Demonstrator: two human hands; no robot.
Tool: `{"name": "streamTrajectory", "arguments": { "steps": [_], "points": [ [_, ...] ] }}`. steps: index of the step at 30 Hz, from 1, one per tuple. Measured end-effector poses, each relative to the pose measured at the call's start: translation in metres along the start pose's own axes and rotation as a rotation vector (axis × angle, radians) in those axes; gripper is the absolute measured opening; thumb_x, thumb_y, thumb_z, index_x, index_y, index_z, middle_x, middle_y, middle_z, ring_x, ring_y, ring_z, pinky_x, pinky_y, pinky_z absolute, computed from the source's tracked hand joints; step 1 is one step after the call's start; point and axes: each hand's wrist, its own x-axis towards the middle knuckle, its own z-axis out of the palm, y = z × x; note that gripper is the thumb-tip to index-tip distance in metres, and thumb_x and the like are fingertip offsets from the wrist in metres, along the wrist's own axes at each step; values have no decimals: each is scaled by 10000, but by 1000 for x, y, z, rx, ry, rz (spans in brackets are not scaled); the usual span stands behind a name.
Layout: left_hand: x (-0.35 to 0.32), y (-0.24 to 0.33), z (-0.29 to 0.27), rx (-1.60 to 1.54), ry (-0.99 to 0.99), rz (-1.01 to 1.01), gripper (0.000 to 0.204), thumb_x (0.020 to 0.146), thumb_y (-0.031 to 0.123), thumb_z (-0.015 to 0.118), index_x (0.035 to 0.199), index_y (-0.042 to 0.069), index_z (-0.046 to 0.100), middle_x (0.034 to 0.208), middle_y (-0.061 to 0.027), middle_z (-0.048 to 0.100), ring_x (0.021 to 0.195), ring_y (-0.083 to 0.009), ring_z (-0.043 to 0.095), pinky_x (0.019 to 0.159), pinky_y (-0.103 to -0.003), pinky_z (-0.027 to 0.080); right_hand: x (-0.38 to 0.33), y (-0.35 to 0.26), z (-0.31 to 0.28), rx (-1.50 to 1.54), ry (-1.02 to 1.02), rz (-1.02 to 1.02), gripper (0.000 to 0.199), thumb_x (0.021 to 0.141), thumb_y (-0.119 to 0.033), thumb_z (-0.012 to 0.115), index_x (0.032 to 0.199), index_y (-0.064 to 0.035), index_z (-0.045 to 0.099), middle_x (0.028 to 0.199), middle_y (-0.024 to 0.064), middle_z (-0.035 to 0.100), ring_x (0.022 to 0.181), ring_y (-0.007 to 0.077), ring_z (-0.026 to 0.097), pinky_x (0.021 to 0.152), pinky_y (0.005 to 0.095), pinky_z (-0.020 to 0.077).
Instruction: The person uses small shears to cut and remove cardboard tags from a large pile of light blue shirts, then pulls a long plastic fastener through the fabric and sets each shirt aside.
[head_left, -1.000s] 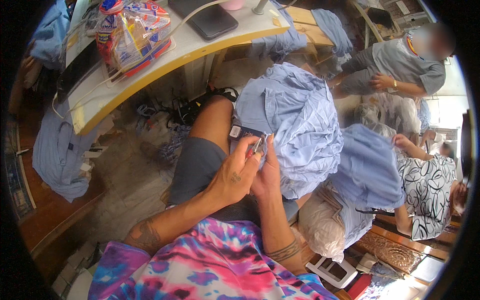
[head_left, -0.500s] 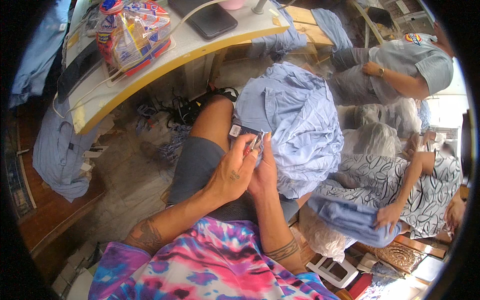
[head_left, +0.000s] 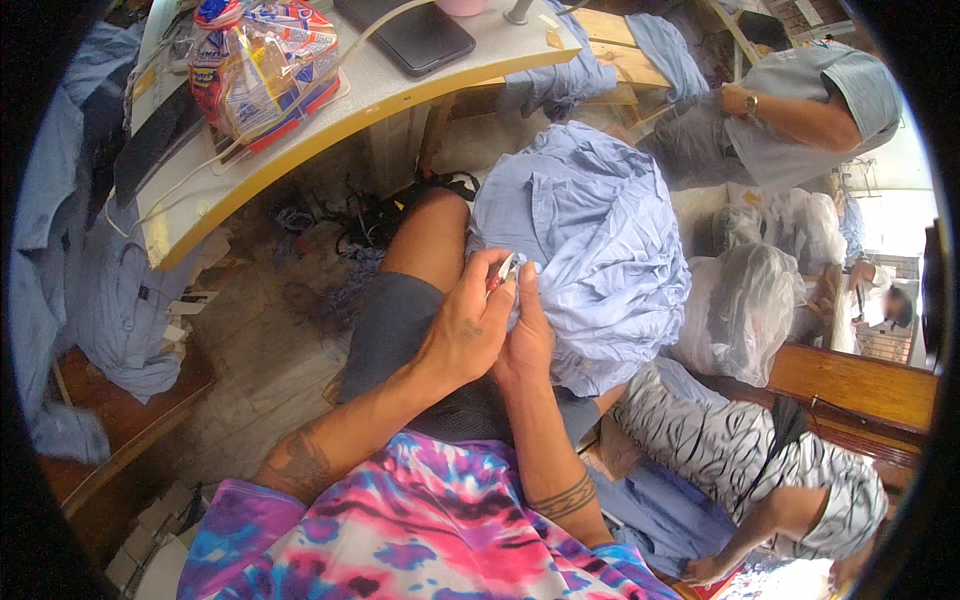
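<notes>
A crumpled light-blue shirt lies bunched over my right knee. My left hand pinches a small red-and-silver tool against the shirt's edge, fingers closed on it. My right hand sits right beside it and grips the blue fabric at the same spot. Both hands touch each other above my grey shorts. What the tool's tip does in the cloth is hidden by my fingers.
A curved pale tabletop holds a bagged loaf of bread and a dark tablet. Blue garments hang at left. A person in grey-blue works at upper right; another in zebra print sits at lower right by a plastic bag.
My hands stay on the shirt, shifting slightly. The person at upper right has turned away, and the blue garment at right was moved off, uncovering the plastic bag.
</notes>
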Motion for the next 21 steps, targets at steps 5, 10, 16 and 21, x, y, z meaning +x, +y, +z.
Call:
{"name": "streamTrajectory", "arguments": {
  "steps": [5, 10, 16, 21],
  "points": [
    [9, 1, 1, -85, 0, -130, 380, 1042, 206, 527, 1336, -36, 540, 785, -30, 563, 595, -102, 537, 467, -272, 458, -7, -4, 1, -123, 8, -56, 355, 1003, -409, 715, 1071, -61, 703, 886, 26, 697, 632, 104, 617, 490, 244, 444],
    [51, 9, -15, -291, 112, -214, 349, 1049, 241, 557, 1287, -13, 580, 729, 20, 510, 481, -70, 466, 394, -255, 408, -2, 17, -17, -130, 175, -68, 286, 980, -368, 758, 1051, -100, 692, 790, -19, 626, 626, 96, 565, 538, 267, 440],
    [63, 20, -34, -206, -135, -115, 293, 993, 264, 705, 1166, 34, 651, 748, 38, 580, 482, -51, 496, 413, -228, 407, -8, -27, -29, -87, 1, 87, 315, 990, -476, 714, 998, -162, 691, 692, -54, 581, 555, 87, 517, 486, 249, 356],
    [61, 22, 4, -144, -451, -245, 267, 949, 268, 774, 1085, 64, 671, 749, 39, 598, 593, -50, 554, 453, -218, 448, -19, -80, -22, -307, -85, 70, 533, 1070, -614, 442, 1214, -157, 677, 884, -22, 701, 686, 109, 618, 563, 298, 425]
  ]
}}
